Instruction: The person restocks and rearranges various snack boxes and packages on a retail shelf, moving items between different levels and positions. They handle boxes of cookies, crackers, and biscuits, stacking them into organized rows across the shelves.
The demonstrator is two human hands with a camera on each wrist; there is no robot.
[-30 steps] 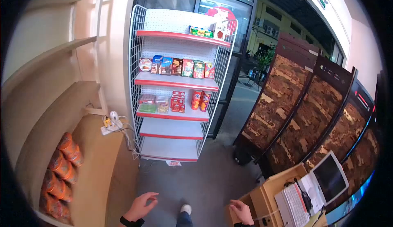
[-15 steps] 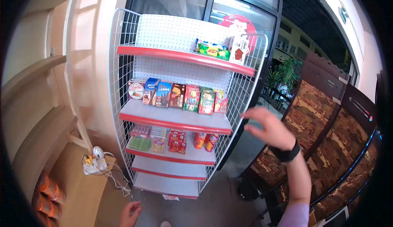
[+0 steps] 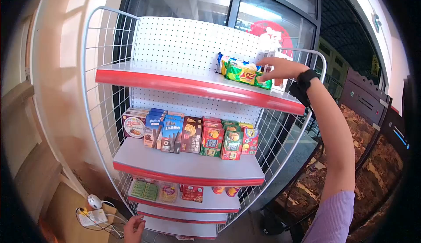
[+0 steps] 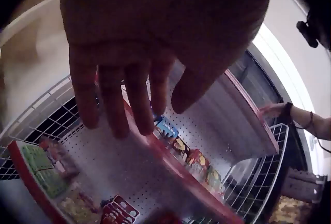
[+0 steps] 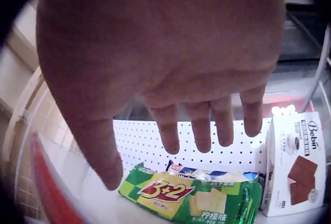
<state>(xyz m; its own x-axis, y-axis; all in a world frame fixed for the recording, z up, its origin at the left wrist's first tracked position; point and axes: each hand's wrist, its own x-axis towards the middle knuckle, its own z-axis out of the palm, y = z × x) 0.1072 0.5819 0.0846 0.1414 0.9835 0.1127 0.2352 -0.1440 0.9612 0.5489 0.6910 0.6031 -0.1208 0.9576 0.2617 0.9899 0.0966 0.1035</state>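
- Right hand (image 3: 283,69) has been raised since half a second ago, from beside the rack (image 3: 175,46) to above the green biscuit pack (image 5: 191,200).
- Right fingers spread, thumb well apart, nothing gripped; contact can't be confirmed.
- Green pack is laid on the top shelf (image 3: 188,89), marked "3+2".
- "Bebin" is readable on the white box (image 5: 295,167) in right wrist view only; partly covered by hand in head view.
- Left hand (image 3: 133,230) held low, fingers loosely extended, nothing held.
- "Danisa" box (image 3: 133,125) seen on second shelf (image 3: 188,164); contents hidden.
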